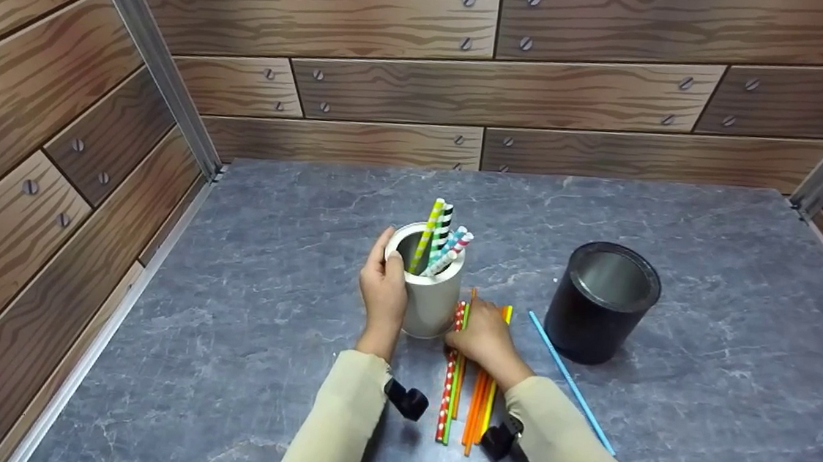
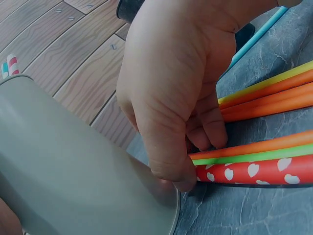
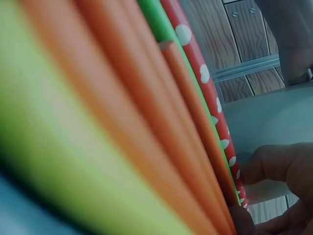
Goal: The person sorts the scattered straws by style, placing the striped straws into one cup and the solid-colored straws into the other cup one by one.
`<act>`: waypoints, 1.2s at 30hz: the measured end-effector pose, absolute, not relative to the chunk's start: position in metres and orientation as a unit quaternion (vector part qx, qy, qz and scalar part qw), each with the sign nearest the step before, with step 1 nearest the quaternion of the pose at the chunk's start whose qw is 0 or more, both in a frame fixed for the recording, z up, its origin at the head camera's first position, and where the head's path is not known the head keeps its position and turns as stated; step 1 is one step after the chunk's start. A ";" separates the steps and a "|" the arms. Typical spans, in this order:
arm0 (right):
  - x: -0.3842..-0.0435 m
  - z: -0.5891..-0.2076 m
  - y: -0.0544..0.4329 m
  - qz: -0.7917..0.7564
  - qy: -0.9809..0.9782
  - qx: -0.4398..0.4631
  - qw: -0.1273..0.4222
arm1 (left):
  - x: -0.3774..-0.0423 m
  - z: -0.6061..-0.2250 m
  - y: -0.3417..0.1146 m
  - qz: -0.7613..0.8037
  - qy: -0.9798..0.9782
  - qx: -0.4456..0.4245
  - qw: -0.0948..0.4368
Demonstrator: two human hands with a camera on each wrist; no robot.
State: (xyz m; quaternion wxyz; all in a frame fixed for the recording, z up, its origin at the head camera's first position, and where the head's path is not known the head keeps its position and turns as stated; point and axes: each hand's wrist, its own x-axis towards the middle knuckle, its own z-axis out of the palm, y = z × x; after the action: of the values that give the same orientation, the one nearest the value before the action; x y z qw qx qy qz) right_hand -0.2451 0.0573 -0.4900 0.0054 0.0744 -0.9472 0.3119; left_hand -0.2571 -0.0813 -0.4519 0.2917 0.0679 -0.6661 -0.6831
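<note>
Left grip (image 1: pixel 383 296) holding white cup (image 1: pixel 430 307) at its rim (image 1: pixel 428 281), right grip (image 1: pixel 485 335) pinching straws (image 1: pixel 446 403) beside it; bench (image 1: pixel 294 229) stretching behind to wall (image 1: pixel 393 94)

Wood-print panels (image 1: pixel 393 86) and metal posts (image 1: pixel 155 56) suggest a work booth.

Gry tbl (image 1: pixel 269 264) w/ straws (image 1: pixel 475 412), wht cup (image 1: pixel 429 306), blk cup (image 1: pixel 588 326)

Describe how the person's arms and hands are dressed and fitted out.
The left hand and right hand are bare, without gloves. The left sleeve and right sleeve are long, plain and pale beige, ending near the wrists. A small black camera sits at the left wrist, another at the right.
</note>
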 end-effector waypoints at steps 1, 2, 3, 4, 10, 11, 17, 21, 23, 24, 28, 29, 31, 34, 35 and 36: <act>-0.246 -0.490 0.057 0.311 -0.947 0.075 0.005 | -0.257 -0.452 -0.081 -0.683 -0.666 0.069 0.291; -0.247 -0.490 0.058 0.310 -0.948 0.074 0.004 | -0.256 -0.451 -0.081 -0.684 -0.666 0.069 0.290; -0.248 -0.490 0.058 0.309 -0.948 0.074 0.004 | -0.256 -0.451 -0.081 -0.685 -0.666 0.069 0.289; -0.248 -0.490 0.058 0.308 -0.949 0.072 0.003 | -0.256 -0.451 -0.081 -0.685 -0.665 0.069 0.289; -0.252 -0.491 0.058 0.301 -0.952 0.061 -0.002 | -0.257 -0.452 -0.081 -0.682 -0.665 0.066 0.296; -0.253 -0.491 0.058 0.305 -0.951 0.057 -0.005 | -0.257 -0.452 -0.081 -0.683 -0.665 0.066 0.296; -0.253 -0.489 0.060 0.330 -0.943 0.036 -0.032 | -0.258 -0.453 -0.081 -0.684 -0.664 0.070 0.295; -0.253 -0.488 0.062 0.341 -0.938 0.028 -0.048 | -0.257 -0.452 -0.081 -0.682 -0.666 0.074 0.294; -0.254 -0.488 0.062 0.345 -0.937 0.028 -0.051 | -0.258 -0.451 -0.082 -0.682 -0.665 0.076 0.293; -0.254 -0.488 0.062 0.345 -0.937 0.029 -0.051 | -0.258 -0.451 -0.082 -0.683 -0.665 0.075 0.293; -0.255 -0.489 0.063 0.350 -0.935 0.032 -0.050 | -0.258 -0.451 -0.082 -0.686 -0.662 0.077 0.292; -0.255 -0.489 0.064 0.353 -0.934 0.033 -0.048 | -0.258 -0.451 -0.082 -0.685 -0.662 0.077 0.293; -0.256 -0.490 0.065 0.360 -0.931 0.034 -0.047 | -0.258 -0.451 -0.081 -0.685 -0.662 0.077 0.294; -0.257 -0.491 0.066 0.371 -0.927 0.032 -0.050 | -0.258 -0.451 -0.080 -0.683 -0.663 0.076 0.298; -0.257 -0.491 0.066 0.375 -0.925 0.032 -0.052 | -0.258 -0.451 -0.080 -0.681 -0.663 0.075 0.301; -0.257 -0.491 0.066 0.380 -0.923 0.029 -0.056 | -0.258 -0.451 -0.080 -0.680 -0.663 0.075 0.302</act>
State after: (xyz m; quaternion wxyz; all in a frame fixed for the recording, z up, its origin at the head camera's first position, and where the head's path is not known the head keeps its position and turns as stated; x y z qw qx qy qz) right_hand -0.2575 0.0661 -0.4912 -0.0563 0.0294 -0.9227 0.3802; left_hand -0.2582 -0.0799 -0.4511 0.3022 0.0752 -0.6635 -0.6803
